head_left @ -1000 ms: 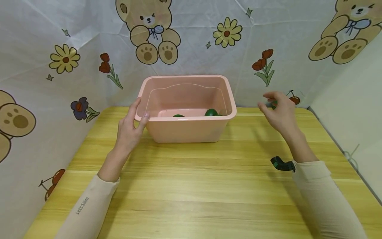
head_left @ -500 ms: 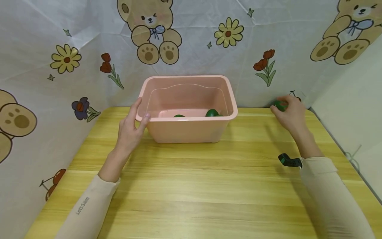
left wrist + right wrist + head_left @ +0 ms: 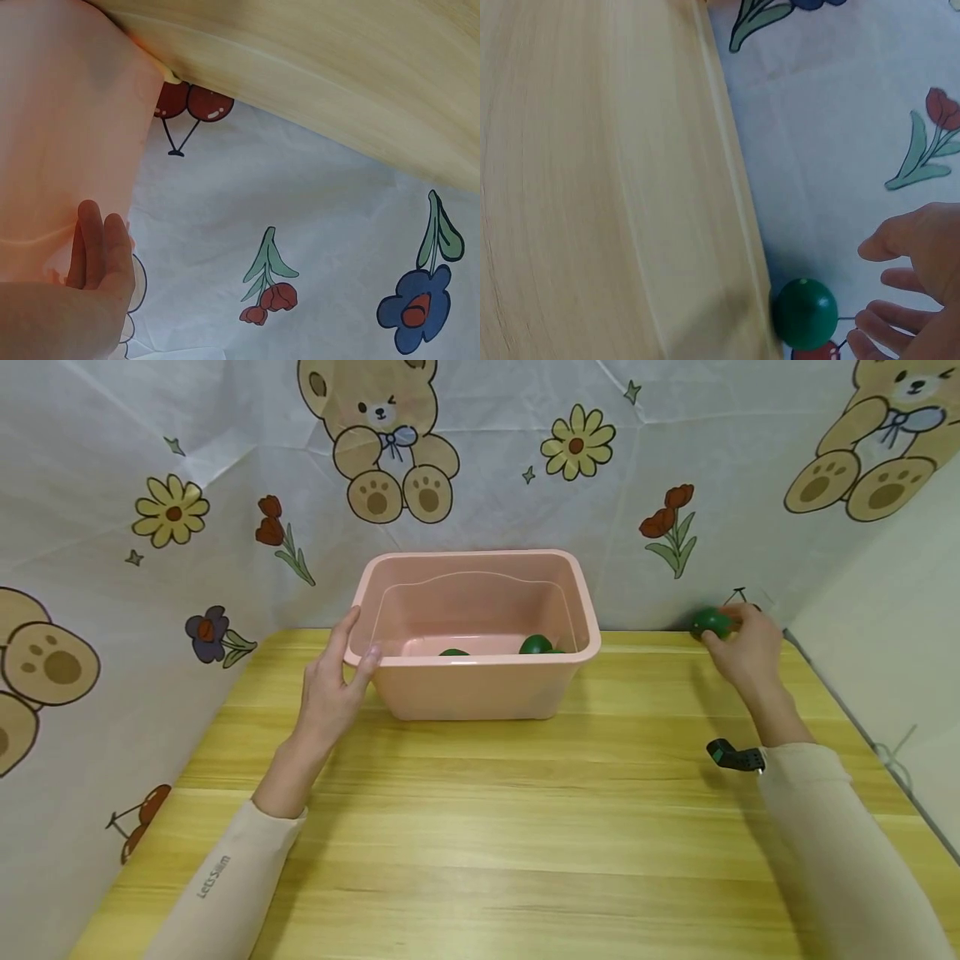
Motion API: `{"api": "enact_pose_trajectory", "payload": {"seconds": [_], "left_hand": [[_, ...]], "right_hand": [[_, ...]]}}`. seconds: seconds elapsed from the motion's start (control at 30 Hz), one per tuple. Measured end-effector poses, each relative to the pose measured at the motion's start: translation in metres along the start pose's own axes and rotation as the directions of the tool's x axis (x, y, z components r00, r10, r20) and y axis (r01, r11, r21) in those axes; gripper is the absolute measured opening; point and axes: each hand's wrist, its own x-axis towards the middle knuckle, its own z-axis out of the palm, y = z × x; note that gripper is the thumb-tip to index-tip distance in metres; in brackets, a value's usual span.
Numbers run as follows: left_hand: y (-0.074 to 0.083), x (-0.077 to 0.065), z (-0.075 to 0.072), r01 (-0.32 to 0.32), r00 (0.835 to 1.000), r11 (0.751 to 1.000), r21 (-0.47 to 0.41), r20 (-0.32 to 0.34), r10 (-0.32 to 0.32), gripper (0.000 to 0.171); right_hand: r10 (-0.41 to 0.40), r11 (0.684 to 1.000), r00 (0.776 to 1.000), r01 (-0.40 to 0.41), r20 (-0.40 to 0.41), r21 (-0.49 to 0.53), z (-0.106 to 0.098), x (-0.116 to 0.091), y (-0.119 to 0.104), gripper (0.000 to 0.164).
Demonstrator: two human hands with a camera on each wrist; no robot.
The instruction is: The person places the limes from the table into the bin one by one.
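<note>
A pink plastic bin (image 3: 465, 689) stands near the back of the wooden table. My left hand (image 3: 330, 681) rests on its front left corner, thumb by the front rim and fingers along the left side. The left wrist view shows those fingers fairly straight against the bin wall. At the table's back right edge lies a round, shiny green fruit-like thing (image 3: 711, 622) with a small pale spot. My right hand (image 3: 746, 652) is just right of it; in the right wrist view the fingers are spread apart from the green thing (image 3: 805, 315). Similar green things (image 3: 536, 644) lie in the bin, partly hidden by its front wall.
Behind the table hangs a white cloth (image 3: 495, 460) printed with bears and flowers. A plain pale wall (image 3: 900, 577) borders the right side. A black wrist device (image 3: 735, 756) sits at my right sleeve. The wooden tabletop (image 3: 525, 827) stretches in front of the bin.
My right hand has moved right, from in front of the green thing to its right side, so more of it shows. My left hand stays at the bin's corner.
</note>
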Motion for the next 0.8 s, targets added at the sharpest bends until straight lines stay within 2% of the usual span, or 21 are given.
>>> {"api": "enact_pose_trajectory", "payload": {"seconds": [0.17, 0.37, 0.63, 0.8], "left_hand": [[0.0, 0.0, 0.0, -0.007, 1.0, 1.0, 0.005, -0.004, 0.007, 0.067], [0.001, 0.0, 0.0, -0.009, 1.0, 1.0, 0.009, -0.011, 0.009, 0.066], [0.001, 0.0, -0.001, -0.006, 1.0, 1.0, 0.0, -0.013, 0.006, 0.066], [0.002, 0.0, 0.0, -0.01, 1.0, 1.0, -0.002, -0.011, 0.01, 0.066]], "right_hand": [[0.02, 1.0, 1.0, -0.02, 0.003, 0.01, 0.001, 0.007, 0.014, 0.054], [0.022, 0.999, 1.0, -0.021, 0.016, -0.025, 0.003, 0.017, 0.023, 0.054], [0.028, 0.996, 0.996, -0.021, 0.079, -0.088, 0.008, 0.028, 0.031, 0.061], [0.032, 0.995, 0.995, -0.023, 0.091, -0.097, 0.01, 0.032, 0.04, 0.063]]}}
